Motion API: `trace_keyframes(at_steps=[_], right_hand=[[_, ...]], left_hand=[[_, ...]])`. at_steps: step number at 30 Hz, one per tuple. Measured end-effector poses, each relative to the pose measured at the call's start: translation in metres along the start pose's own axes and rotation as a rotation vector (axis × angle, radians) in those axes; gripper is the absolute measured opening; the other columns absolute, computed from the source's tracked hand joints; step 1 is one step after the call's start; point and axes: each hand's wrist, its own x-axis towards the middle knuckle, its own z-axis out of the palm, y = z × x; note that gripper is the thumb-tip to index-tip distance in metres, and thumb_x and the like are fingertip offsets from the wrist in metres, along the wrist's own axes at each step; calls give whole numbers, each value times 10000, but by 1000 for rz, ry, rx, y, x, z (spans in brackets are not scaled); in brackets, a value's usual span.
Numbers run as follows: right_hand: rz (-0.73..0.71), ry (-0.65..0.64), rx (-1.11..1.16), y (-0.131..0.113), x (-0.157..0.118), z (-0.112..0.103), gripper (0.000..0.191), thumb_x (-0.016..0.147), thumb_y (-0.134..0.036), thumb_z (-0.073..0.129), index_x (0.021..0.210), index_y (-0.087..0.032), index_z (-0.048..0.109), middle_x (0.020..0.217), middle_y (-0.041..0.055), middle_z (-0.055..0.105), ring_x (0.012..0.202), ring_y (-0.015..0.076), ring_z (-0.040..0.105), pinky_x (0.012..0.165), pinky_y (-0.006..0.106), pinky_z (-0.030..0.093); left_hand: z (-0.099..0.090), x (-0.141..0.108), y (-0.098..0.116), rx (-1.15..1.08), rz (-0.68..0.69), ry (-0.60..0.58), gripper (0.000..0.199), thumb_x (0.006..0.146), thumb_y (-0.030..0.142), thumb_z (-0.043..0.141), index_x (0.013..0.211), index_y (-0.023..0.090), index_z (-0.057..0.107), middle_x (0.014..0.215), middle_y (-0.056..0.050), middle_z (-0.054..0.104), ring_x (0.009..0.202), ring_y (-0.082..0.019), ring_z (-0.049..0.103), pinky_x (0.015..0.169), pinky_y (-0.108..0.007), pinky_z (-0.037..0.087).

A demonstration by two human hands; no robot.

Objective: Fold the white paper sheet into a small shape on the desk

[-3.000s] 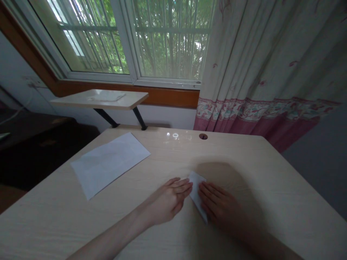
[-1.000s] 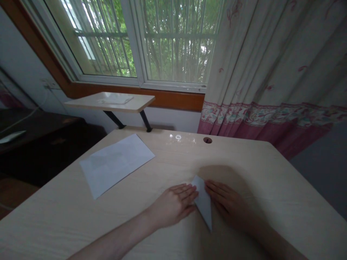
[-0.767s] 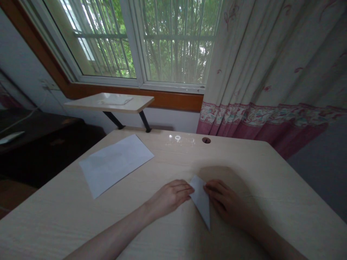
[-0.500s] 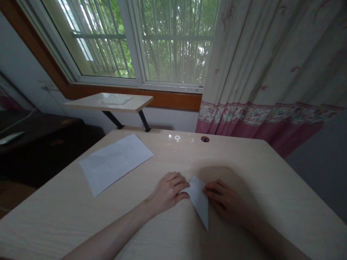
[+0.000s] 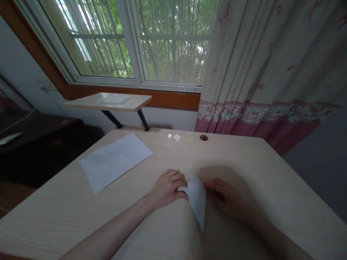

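A small piece of folded white paper (image 5: 197, 200), kite-like with its narrow point toward me, is between my hands on the pale wooden desk (image 5: 168, 231). My left hand (image 5: 169, 187) is closed on its left corner, the thumb below and the fingers above. At the paper's upper right edge, my right hand (image 5: 226, 196) pinches it with the fingertips; its thumb is mostly hidden in shadow. Farther left on the desk lies a larger white sheet (image 5: 116, 162), flat and apart from both hands.
A small raised shelf (image 5: 138, 103) on black legs stands at the back left, with a white item (image 5: 115, 98) on it. A round cable hole (image 5: 204, 138) is near the back edge. Behind are a barred window and a curtain (image 5: 244, 112). A dark table (image 5: 35, 133) stands at left.
The folded paper's lower point has swung slightly left, and its right edge looks a little lifted. My right fingers have drawn closer together at that edge. The large sheet stays put.
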Motion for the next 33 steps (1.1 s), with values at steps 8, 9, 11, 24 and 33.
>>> trace_keyframes(at_steps=[8,9,11,24,33], right_hand=[[-36,33,-4,9,-1,7,227,863,-212,661,1089,-226,662,1041,75,667,961,207,621,838,349,528],[-45,35,-5,11,-1,8,213,864,-217,662,1076,-232,669,1036,72,666,951,203,625,825,342,533],[-67,42,-15,13,-1,9,190,857,-236,674,1046,-238,680,1020,68,668,941,204,631,808,344,541],[-47,43,46,16,0,12,142,882,-218,638,1010,-246,695,969,62,665,919,202,629,791,338,546],[5,60,59,9,4,9,177,954,-231,518,957,-227,695,948,63,666,899,194,626,793,332,539]], left_hand=[[0,1,1,2,-15,-31,390,788,579,645,924,214,667,939,-12,687,921,-191,599,810,-310,356],[0,1,1,0,-17,-31,387,784,577,650,919,214,667,933,-12,687,918,-191,599,813,-311,355],[0,1,0,-11,-23,-27,376,776,566,664,905,213,667,927,-9,687,912,-189,598,815,-309,353],[-1,3,-1,-56,-64,-43,347,800,557,658,877,221,695,923,3,686,904,-164,587,785,-296,364],[-2,3,0,-68,-64,-56,356,975,477,445,925,233,699,933,-12,680,913,-170,576,800,-308,363]])
